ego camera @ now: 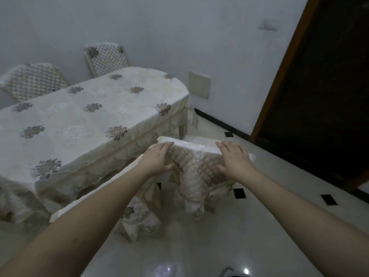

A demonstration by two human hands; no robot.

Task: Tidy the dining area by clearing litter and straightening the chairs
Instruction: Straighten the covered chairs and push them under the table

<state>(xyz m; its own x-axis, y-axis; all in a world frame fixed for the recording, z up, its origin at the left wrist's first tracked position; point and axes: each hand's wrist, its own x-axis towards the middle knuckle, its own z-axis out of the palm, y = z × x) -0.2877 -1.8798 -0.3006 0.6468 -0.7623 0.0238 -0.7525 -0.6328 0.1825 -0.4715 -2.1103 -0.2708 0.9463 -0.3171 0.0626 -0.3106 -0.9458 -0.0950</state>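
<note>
The covered dining chair stands on the floor at the near end of the table, its back's top edge running roughly 10 to 4 o'clock across the view. Both hands rest on that edge, well apart: left hand with its thumb hooked under the fabric, right hand spread flat. The tabletop lies at 10 o'clock, so pushing in likely means that heading.
</note>
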